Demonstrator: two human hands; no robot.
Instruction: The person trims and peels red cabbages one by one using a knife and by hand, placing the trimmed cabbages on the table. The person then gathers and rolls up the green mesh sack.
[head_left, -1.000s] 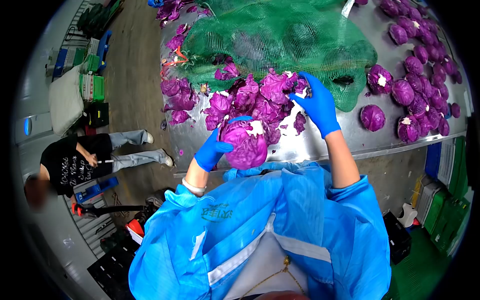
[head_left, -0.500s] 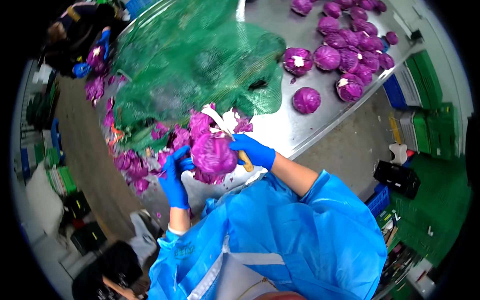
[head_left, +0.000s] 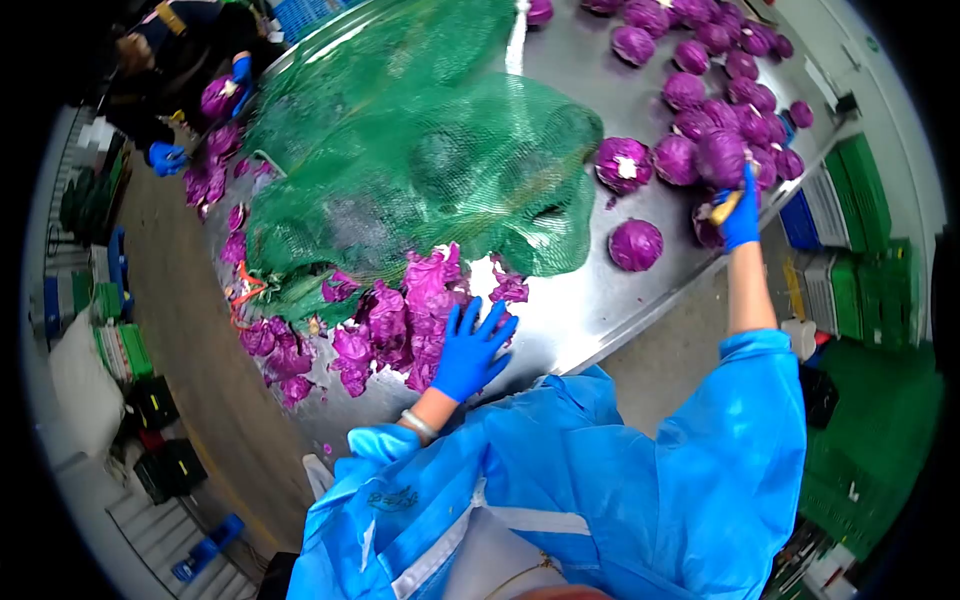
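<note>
My left hand [head_left: 473,352], in a blue glove, is open with fingers spread over the loose purple outer leaves [head_left: 388,318] at the near edge of the table. Out to the right, my right hand [head_left: 740,215] is closed around the yellowish handle of a knife [head_left: 724,208]; its blade is hidden. The fingertips of that hand touch a red cabbage [head_left: 720,157] at the near side of a pile of red cabbages [head_left: 735,112]. Two more heads, a cabbage with a pale cut stem [head_left: 623,165] and a rounder cabbage [head_left: 635,245], rest left of the pile.
Green mesh sacks [head_left: 420,170] with cabbages inside cover much of the metal table [head_left: 560,315]. Across it, a co-worker's gloved hand [head_left: 241,80] is at another cabbage [head_left: 219,98]. Green crates [head_left: 865,180] stand beyond the right edge.
My right hand has carried the cabbage and knife from in front of me to the pile at the right. My left hand has come off the cabbage and spread over the leaves.
</note>
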